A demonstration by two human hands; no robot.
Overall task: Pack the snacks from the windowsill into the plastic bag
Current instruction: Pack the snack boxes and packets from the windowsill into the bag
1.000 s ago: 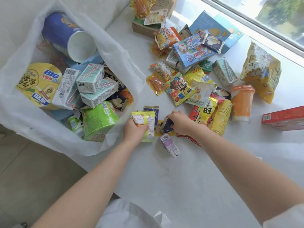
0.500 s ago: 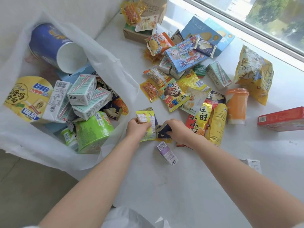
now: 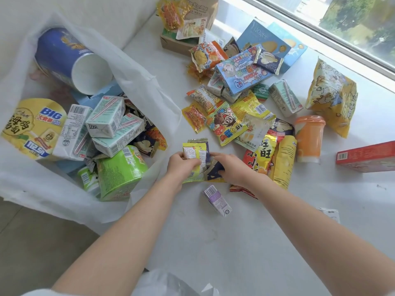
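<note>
A white plastic bag (image 3: 136, 86) lies open at the left edge of the windowsill (image 3: 224, 242), holding a blue tube, a yellow noodle bowl, a green cup and several pale green drink cartons. My left hand (image 3: 181, 164) grips a yellow snack packet (image 3: 195, 152) with a darker packet behind it. My right hand (image 3: 232, 167) is closed on a dark blue packet (image 3: 214, 170) touching the yellow one. A small purple carton (image 3: 218, 200) lies just below both hands. Many snack packets (image 3: 226, 124) are scattered beyond my hands.
An orange cup (image 3: 308, 138) stands right of the pile, a red box (image 3: 367, 157) at the far right, a large yellow bag (image 3: 333, 97) near the window. Blue boxes (image 3: 243, 73) and a cardboard box (image 3: 177, 42) sit at the back. The floor lies below the sill's left edge.
Both hands have drawn together, bringing the dark blue packet up against the yellow packet. The view shifted slightly; the snack pile has not moved.
</note>
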